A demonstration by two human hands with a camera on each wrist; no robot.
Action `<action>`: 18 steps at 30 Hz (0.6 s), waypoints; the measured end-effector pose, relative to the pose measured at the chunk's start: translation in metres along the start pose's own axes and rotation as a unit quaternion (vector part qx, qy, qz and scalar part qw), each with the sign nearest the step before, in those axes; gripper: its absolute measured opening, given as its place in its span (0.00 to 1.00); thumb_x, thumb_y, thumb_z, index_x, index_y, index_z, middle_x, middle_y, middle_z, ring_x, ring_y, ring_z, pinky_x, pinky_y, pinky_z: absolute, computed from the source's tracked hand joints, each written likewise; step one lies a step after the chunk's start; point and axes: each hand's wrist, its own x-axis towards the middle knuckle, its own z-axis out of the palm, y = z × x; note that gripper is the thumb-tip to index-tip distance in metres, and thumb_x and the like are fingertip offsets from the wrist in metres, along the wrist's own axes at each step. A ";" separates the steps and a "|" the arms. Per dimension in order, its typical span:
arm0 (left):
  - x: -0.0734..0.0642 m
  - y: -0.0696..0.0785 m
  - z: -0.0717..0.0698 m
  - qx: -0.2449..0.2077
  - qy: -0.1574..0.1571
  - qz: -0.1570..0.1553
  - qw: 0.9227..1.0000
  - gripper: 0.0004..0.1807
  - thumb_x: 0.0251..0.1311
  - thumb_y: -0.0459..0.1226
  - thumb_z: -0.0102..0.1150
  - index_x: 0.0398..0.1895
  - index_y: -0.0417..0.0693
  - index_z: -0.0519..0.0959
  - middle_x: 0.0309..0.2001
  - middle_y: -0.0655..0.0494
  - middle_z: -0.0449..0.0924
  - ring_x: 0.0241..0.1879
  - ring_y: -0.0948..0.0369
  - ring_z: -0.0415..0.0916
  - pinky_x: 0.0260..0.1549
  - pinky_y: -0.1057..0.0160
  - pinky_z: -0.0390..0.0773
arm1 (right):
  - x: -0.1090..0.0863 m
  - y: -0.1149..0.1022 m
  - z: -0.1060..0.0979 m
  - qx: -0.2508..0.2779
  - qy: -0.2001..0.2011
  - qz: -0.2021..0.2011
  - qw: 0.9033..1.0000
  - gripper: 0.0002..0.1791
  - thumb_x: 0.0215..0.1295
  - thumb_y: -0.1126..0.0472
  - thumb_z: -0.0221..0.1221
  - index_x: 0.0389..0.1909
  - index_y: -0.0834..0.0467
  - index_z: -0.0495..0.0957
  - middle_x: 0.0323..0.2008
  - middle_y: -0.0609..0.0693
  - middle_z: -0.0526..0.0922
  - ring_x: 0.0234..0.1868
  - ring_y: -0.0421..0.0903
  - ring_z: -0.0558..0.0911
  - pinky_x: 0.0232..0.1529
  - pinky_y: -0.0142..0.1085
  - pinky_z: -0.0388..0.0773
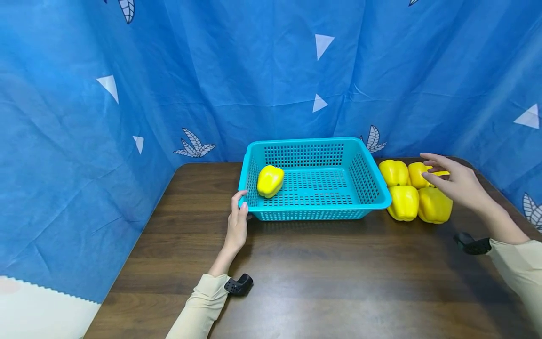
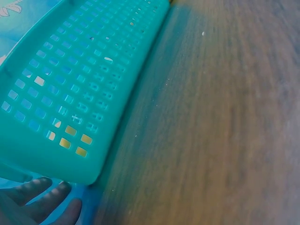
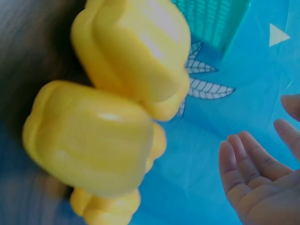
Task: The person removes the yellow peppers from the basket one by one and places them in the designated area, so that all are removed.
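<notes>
A turquoise plastic basket (image 1: 313, 207) with perforated walls stands on the table. One yellow bell pepper (image 1: 270, 181) lies inside it, at the left end. My left hand (image 1: 237, 226) holds the basket's front left corner at the rim; in the left wrist view its fingertips (image 2: 63, 187) meet the corner. Several more yellow bell peppers (image 1: 403, 203) sit grouped to the right of the basket. Over this group hovers my right hand (image 1: 459, 181), fingers spread apart from the thumb, holding nothing. In the right wrist view the peppers (image 3: 89, 140) lie apart from the hand (image 3: 262, 183).
A blue curtain (image 1: 271, 70) with white triangles and leaf prints hangs behind the table and at both sides. The dark wooden table (image 1: 330, 273) extends in front of the basket. Each wrist wears a black band (image 1: 239, 285).
</notes>
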 end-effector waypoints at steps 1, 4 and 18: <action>0.000 0.000 0.000 -0.001 0.000 0.002 1.000 0.23 0.70 0.47 0.29 0.66 0.55 0.56 0.68 0.44 0.59 0.56 0.44 0.69 0.48 0.41 0.76 | 0.002 -0.003 0.001 -0.003 0.000 -0.001 1.000 0.27 0.67 0.57 0.52 0.65 0.62 0.63 0.55 0.69 0.72 0.38 0.13 0.60 0.33 0.08 0.56; 0.001 0.000 0.000 -0.002 0.003 0.007 1.000 0.23 0.70 0.47 0.29 0.66 0.55 0.57 0.67 0.44 0.61 0.55 0.43 0.70 0.47 0.41 0.76 | 0.007 -0.010 0.003 0.001 -0.002 -0.009 1.000 0.27 0.67 0.57 0.52 0.65 0.62 0.64 0.56 0.69 0.72 0.44 0.30 0.71 0.33 0.07 0.57; -0.001 0.000 0.000 0.000 0.002 0.004 1.000 0.22 0.70 0.48 0.29 0.65 0.56 0.57 0.67 0.45 0.60 0.55 0.44 0.69 0.47 0.42 0.76 | 0.037 -0.051 0.016 0.017 -0.006 -0.048 0.999 0.26 0.66 0.59 0.53 0.65 0.58 0.65 0.59 0.66 0.72 0.43 0.29 0.75 0.44 0.22 0.77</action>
